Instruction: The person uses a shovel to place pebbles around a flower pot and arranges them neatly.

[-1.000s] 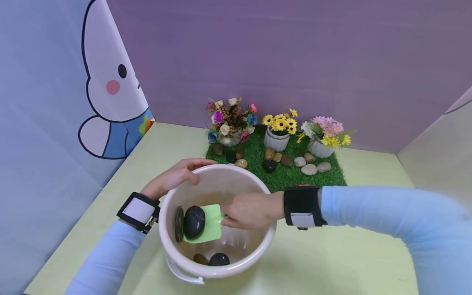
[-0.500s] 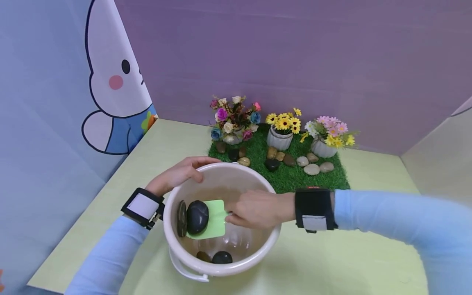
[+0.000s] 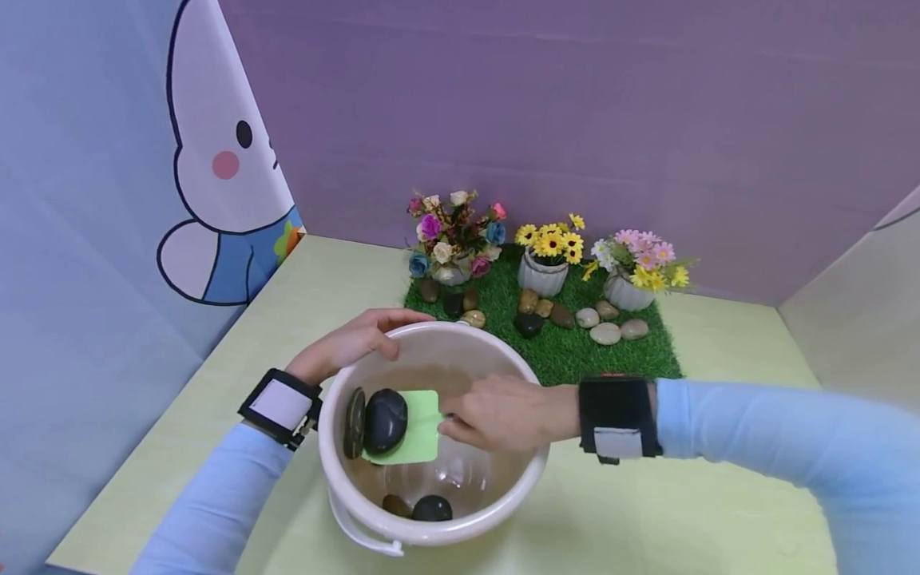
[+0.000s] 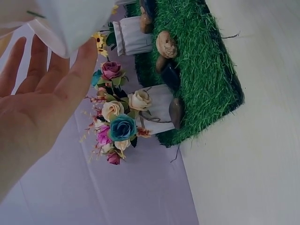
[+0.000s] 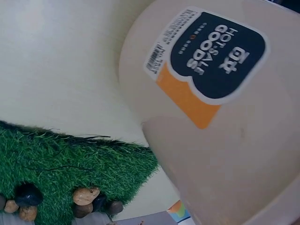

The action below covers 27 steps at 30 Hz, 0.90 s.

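My left hand (image 3: 352, 343) grips the far left rim of a beige bucket (image 3: 480, 523), thumb inside and fingers outside. In the left wrist view, the fingers of that hand (image 4: 47, 89) reach along the bucket's outer side. My right hand (image 3: 503, 411) is inside the bucket, its curled fingers holding a light green shovel (image 3: 424, 427); the handle is mostly hidden in the hand. A dark, smooth stone (image 3: 386, 422) overlaps the shovel's square blade near the bucket's left wall. Another flat brown stone (image 3: 354, 423) stands on edge against that wall. A black stone (image 3: 433, 508) and a brown stone (image 3: 396, 505) lie at the near side.
Behind the bucket lies a green artificial grass mat (image 3: 575, 351) with several pebbles (image 3: 606, 333) on it. Flowers in white pots (image 3: 542, 275) line its back edge, before a purple wall (image 3: 561, 104). The bucket's white handle (image 3: 355, 531) hangs at its near left.
The shovel and the dark stone have shifted slightly up the bucket's left side. My right wrist has moved a little to the right. The left hand keeps its grip on the rim.
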{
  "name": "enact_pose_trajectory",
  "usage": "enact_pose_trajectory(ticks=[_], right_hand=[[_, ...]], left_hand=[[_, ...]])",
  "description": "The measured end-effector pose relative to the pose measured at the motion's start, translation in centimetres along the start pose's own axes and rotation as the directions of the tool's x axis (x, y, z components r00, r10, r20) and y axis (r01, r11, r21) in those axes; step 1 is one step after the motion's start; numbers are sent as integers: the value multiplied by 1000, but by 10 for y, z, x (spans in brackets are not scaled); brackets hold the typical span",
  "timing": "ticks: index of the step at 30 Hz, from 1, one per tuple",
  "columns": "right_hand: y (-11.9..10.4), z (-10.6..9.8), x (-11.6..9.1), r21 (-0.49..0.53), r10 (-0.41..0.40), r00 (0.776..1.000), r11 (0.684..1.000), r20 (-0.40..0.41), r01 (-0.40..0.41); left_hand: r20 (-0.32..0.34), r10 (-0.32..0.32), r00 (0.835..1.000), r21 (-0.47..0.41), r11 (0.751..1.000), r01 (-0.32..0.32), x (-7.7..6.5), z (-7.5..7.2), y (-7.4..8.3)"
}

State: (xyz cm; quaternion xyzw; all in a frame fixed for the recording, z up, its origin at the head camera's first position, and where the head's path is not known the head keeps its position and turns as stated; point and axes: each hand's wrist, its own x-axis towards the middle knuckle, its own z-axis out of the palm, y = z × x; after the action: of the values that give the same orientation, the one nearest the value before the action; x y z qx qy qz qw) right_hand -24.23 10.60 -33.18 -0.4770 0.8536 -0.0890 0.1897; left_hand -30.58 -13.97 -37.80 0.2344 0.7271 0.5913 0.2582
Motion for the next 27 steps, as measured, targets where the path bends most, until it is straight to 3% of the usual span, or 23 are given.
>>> enact_pose_trajectory(ticks=[10, 21, 27], right_hand=[[-6, -3, -5, -14, -7, 999, 1000, -51, 6], [-6, -7, -8, 11, -3, 995, 1000, -98, 4], [-4, -7, -10, 87, -6, 991, 996, -130, 17]], left_hand=[[24, 38, 999, 27, 999, -38, 1, 0, -4], [-15, 1, 1000, 82, 997, 0, -2, -2, 0], [-42, -31, 999, 117, 992, 36, -1, -1, 2]])
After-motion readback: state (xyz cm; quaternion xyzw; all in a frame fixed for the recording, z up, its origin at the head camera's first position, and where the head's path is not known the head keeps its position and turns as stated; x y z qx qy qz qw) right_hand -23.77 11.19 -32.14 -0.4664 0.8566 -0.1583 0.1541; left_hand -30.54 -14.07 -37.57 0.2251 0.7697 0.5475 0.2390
